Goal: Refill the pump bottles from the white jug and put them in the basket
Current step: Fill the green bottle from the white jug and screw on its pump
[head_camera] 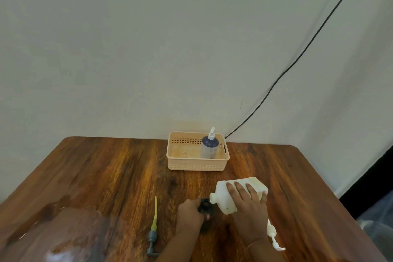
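Note:
My right hand (248,208) grips the white jug (225,194), tipped over so its spout meets the open neck of a dark bottle (205,208). My left hand (190,211) holds that dark bottle upright on the table. A grey pump with a yellowish tube (154,225) lies on the table to the left of my left hand. A white pump (274,236) lies by my right wrist. In the peach basket (197,165) at the back stands a dark blue pump bottle (210,147) with a white pump.
The wooden table (106,176) stands against a pale wall. A shiny wet-looking patch (63,234) covers its near left corner. A black cable (297,59) runs down the wall behind the basket. The table's right edge drops off near a dark gap.

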